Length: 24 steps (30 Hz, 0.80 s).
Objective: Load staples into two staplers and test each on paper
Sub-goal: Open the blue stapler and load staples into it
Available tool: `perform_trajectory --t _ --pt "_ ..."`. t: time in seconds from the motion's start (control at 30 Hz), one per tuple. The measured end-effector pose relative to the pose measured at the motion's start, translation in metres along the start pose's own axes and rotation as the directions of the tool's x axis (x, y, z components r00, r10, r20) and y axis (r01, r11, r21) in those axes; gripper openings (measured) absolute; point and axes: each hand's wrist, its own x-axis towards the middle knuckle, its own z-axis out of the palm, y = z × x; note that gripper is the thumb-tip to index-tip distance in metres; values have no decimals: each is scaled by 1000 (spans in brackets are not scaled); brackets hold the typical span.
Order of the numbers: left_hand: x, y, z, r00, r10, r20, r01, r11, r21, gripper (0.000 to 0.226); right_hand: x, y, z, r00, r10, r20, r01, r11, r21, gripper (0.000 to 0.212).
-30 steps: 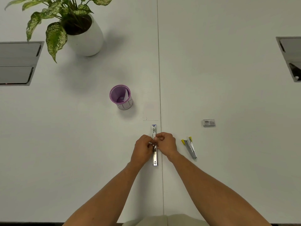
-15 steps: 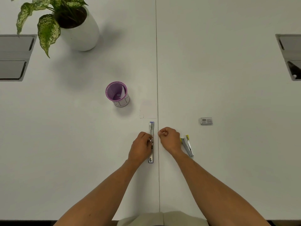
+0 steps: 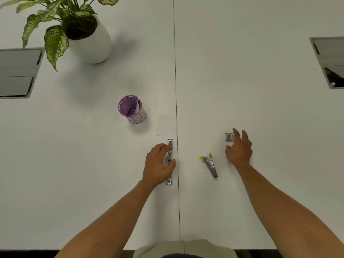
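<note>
A blue-tipped stapler (image 3: 170, 144) lies folded out flat along the table seam. My left hand (image 3: 158, 164) grips its middle between fingers and thumb. A second stapler (image 3: 210, 164) with yellow tips lies partly open to the right of the seam, untouched. Further right, my right hand (image 3: 239, 148) hovers with fingers spread and relaxed, just beside a small staple box (image 3: 229, 136), its fingertips at the box's right edge. A white sheet of paper (image 3: 166, 125) lies faintly visible just beyond the blue stapler.
A purple mesh cup (image 3: 131, 108) with paper inside stands left of the seam. A potted plant (image 3: 87, 37) stands at the back left. Recessed metal cable hatches sit at the far left (image 3: 17, 73) and the far right (image 3: 329, 62).
My right hand left the blue stapler and moved right, past the yellow stapler, up to the staple box. My left hand stays on the blue stapler.
</note>
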Motion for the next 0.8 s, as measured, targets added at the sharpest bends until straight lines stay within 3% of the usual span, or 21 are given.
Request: perform_trajectory --t 0.1,0.27,0.4,0.6,0.7,0.8 --pt "3 3 1 1000 12 -1 -12 999 41 42 12 5 -4 994 -85 62 92 986 -136 55" --pt "9 13 2 999 40 -22 -38 995 96 38 7 -2 -4 985 -171 -15 171 985 -7 32" --pt "15 23 2 998 59 -14 -56 986 158 41 -14 -20 -3 971 -239 -9 236 951 199 32" --pt "17 35 4 986 67 154 -109 953 284 61 -68 -55 6 915 -396 72 321 827 462 35" --pt "12 36 4 980 60 192 -113 954 277 61 -88 -62 13 882 -464 83 381 805 456 36" --pt "5 35 3 980 79 182 -118 970 214 48 -99 -65 16 853 -516 84 441 797 413 38"
